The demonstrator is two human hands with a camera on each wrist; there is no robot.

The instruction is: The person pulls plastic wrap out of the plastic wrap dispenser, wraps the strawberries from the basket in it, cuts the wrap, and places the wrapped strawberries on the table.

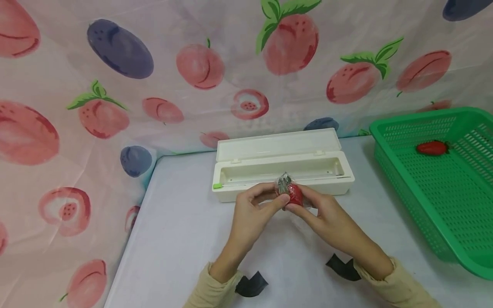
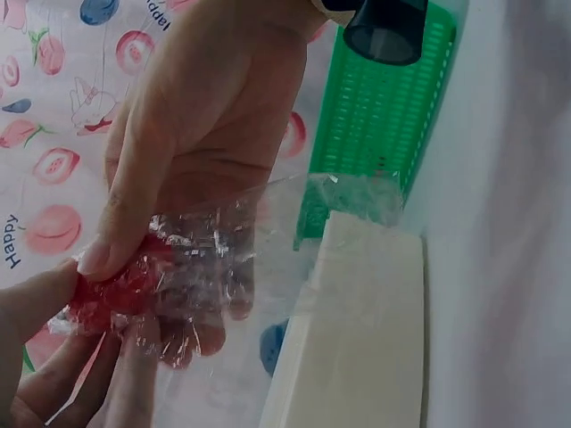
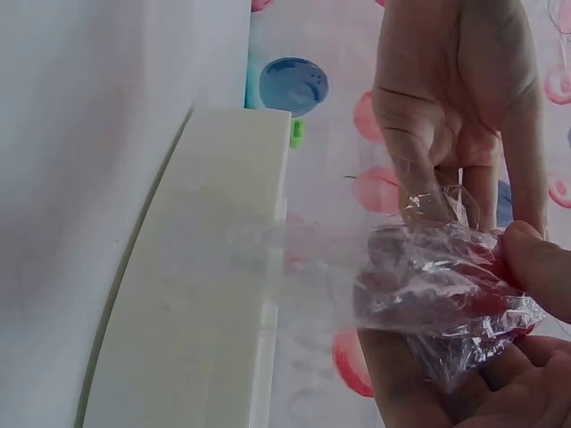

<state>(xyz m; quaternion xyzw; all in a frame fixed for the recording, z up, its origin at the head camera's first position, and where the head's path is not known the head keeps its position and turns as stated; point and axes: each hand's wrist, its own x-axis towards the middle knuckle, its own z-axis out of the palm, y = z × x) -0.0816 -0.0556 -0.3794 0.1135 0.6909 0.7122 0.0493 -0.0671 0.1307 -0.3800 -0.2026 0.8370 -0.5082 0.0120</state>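
Note:
In the head view both hands hold a red object in clear plastic film (image 1: 295, 194) above the table. It has a greyish-green end, and its exact kind is hard to tell. My left hand (image 1: 251, 211) pinches it from the left, thumb in front. From the right, my right hand (image 1: 329, 220) grips it with thumb and fingers. Loose clear film (image 2: 294, 209) trails off the bundle toward the box in the left wrist view. Crinkled film (image 3: 437, 285) covers the red surface in the right wrist view.
Behind the hands stands a long white box (image 1: 283, 188), lid raised, with a green slider (image 1: 218, 186) at its left front. A green basket (image 1: 420, 209) on the right contains an elongated red item (image 1: 433, 148). Black tape pieces (image 1: 252, 285) lie near the sleeves.

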